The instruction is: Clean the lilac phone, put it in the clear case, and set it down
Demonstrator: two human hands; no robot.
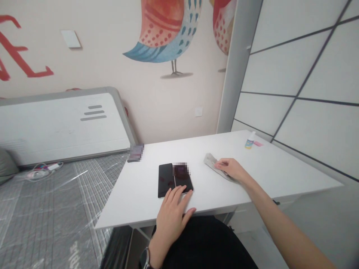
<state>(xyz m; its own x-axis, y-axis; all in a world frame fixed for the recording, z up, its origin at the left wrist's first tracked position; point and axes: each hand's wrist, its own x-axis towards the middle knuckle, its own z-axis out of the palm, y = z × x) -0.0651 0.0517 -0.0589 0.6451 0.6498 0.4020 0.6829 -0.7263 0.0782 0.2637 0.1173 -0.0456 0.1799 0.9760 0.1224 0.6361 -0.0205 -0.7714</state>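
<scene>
Both hands are laid on the white table [280, 170], which is the largest thing in view and is set against the wall. Two dark phones [171, 179] are placed side by side near the front edge of the surface, left of its middle, one of them partly blurred. The left hand [173, 213] is spread flat and open at that front edge, its fingertips resting on the near ends of the phones; nothing is gripped. A grey cloth [211, 161] is spread toward the middle of the surface, and the right hand [230, 168] is pressed down on it, fingers loosely curled. A small bottle [249, 140] is stood near the far right corner.
</scene>
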